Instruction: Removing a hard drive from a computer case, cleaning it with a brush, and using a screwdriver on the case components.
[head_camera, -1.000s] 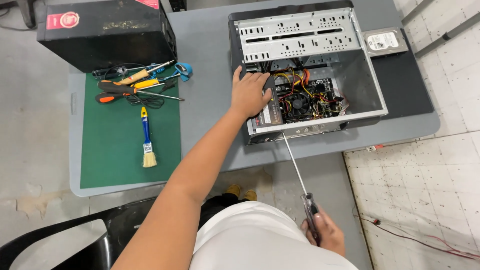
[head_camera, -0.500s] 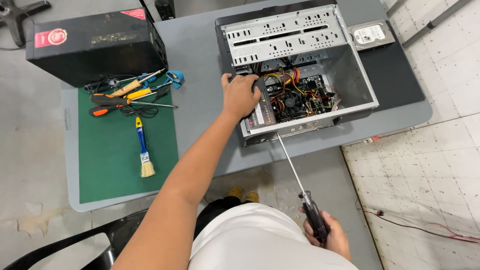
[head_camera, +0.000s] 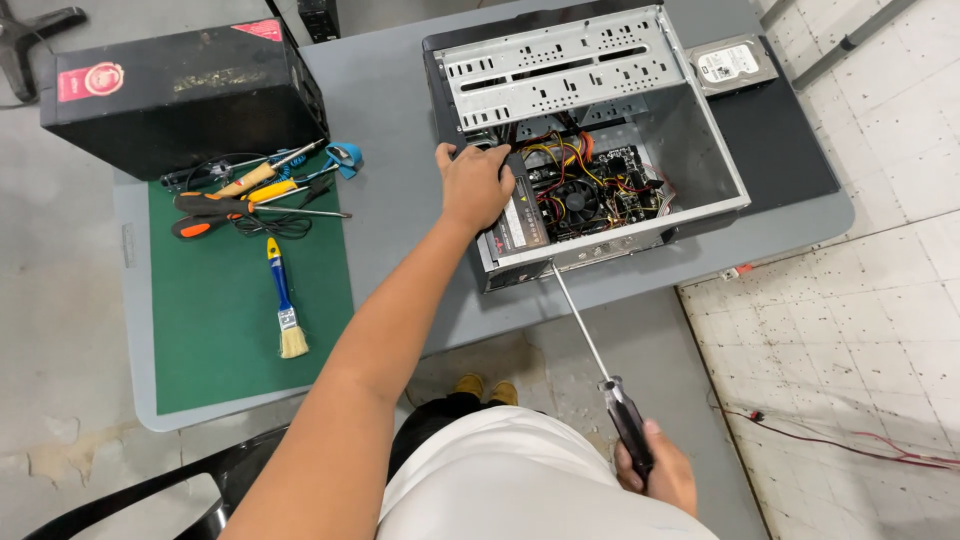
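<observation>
The open grey metal computer case (head_camera: 590, 140) lies on its side at the far right of the grey bench (head_camera: 400, 200), its boards and coloured wiring showing. Our left hand (head_camera: 476, 186) rests on the near left wall of the case, fingers curled over the edge; our right hand (head_camera: 660, 470) is clenched round the black handle of the long-shafted screwdriver (head_camera: 590, 350), whose tip meets the case's near edge. We judge it best to brace the case firmly and keep the shaft square to the screw (a slanted tip slips). The screw itself is too small to see, and our left fingertips hide whatever they touch.
</observation>
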